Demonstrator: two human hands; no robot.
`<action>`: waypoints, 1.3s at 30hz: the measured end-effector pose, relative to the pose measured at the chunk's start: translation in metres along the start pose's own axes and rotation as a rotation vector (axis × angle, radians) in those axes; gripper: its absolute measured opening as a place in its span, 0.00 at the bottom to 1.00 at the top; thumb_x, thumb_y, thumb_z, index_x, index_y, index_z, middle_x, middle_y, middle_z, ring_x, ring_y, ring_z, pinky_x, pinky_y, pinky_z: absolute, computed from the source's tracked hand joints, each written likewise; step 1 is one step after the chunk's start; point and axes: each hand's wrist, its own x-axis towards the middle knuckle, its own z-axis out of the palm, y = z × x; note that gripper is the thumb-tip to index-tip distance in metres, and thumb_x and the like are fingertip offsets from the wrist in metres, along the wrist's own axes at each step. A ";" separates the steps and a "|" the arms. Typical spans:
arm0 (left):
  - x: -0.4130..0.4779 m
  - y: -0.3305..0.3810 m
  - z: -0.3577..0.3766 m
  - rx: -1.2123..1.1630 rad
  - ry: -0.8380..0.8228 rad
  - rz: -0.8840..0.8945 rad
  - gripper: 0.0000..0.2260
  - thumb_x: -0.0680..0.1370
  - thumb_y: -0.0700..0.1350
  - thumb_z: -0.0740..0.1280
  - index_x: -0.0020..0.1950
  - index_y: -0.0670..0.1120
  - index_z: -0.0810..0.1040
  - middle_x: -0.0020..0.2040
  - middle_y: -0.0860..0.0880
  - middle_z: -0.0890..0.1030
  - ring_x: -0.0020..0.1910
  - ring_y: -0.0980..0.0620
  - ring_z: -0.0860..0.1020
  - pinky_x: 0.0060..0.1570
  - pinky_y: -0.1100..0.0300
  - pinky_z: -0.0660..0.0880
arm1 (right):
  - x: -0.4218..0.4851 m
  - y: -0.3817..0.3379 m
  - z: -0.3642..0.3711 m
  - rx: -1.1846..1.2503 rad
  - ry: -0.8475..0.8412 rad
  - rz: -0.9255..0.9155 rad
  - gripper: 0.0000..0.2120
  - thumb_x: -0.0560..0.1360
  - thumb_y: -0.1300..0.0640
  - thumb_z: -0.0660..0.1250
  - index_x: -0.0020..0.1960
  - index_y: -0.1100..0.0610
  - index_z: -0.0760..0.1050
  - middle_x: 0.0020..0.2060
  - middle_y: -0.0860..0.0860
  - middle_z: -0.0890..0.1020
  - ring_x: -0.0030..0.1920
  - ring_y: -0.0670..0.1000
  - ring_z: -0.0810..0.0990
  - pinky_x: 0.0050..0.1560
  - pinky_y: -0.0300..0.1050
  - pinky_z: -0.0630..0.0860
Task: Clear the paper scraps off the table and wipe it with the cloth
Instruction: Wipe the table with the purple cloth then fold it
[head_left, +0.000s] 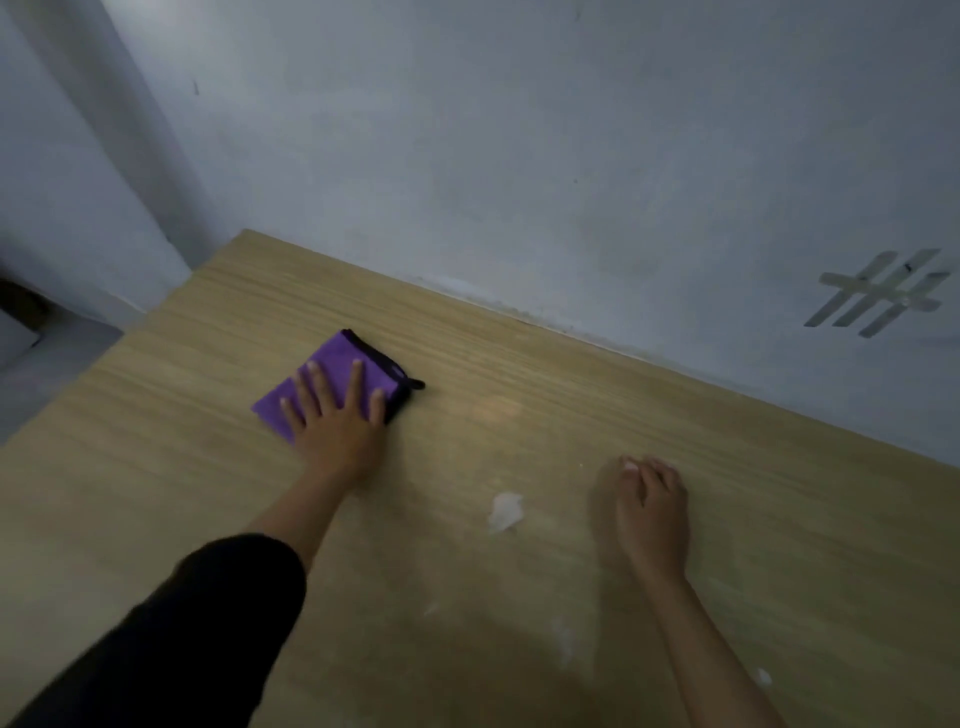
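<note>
**Scraps still down, cloth at the ready**

A person's left hand (337, 415) lies flat with fingers spread on a folded purple cloth (332, 387), pressing it against the wooden tabletop (649, 405) toward the far left side, not far from the wall (519, 156). The right hand (649, 512) is curled over the surface to the right, its fingers closed around something small and white at the tips, which looks like a paper scrap (630, 465), though blur makes this hard to confirm.

Between the two hands, a larger scrap (505, 512) lies loose on the wood, clear of both. Nearer the person, fainter white bits (563, 639) and a small fleck (763, 676) by the right forearm are scattered on the surface.

Judged from this, the job appears to be in its early part: the picking-up is under way but far from complete, with several pieces left to gather. The cloth sits under the palm but is folded, and whether any wiping has started cannot be told. A full pass over the surface seems to remain once the paper is gone.
</note>
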 end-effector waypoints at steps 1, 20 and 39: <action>-0.016 0.002 0.006 0.006 0.034 0.039 0.25 0.78 0.59 0.49 0.74 0.57 0.52 0.77 0.40 0.48 0.76 0.40 0.45 0.73 0.40 0.42 | -0.001 -0.007 0.002 -0.013 -0.014 0.032 0.20 0.77 0.51 0.53 0.58 0.61 0.77 0.62 0.59 0.74 0.65 0.59 0.69 0.66 0.51 0.65; -0.044 -0.257 -0.066 -0.004 0.081 -0.094 0.25 0.78 0.62 0.49 0.74 0.62 0.50 0.77 0.45 0.46 0.76 0.45 0.43 0.73 0.42 0.41 | -0.198 -0.153 0.124 -0.079 -0.143 -0.278 0.30 0.74 0.47 0.45 0.64 0.63 0.72 0.69 0.59 0.69 0.72 0.58 0.61 0.72 0.53 0.58; -0.092 -0.384 -0.093 0.051 0.127 0.192 0.30 0.74 0.68 0.37 0.72 0.59 0.55 0.76 0.45 0.56 0.75 0.46 0.52 0.72 0.46 0.46 | -0.284 -0.237 0.171 -0.046 -0.196 -0.373 0.29 0.75 0.48 0.44 0.67 0.62 0.68 0.68 0.57 0.70 0.71 0.55 0.63 0.71 0.49 0.55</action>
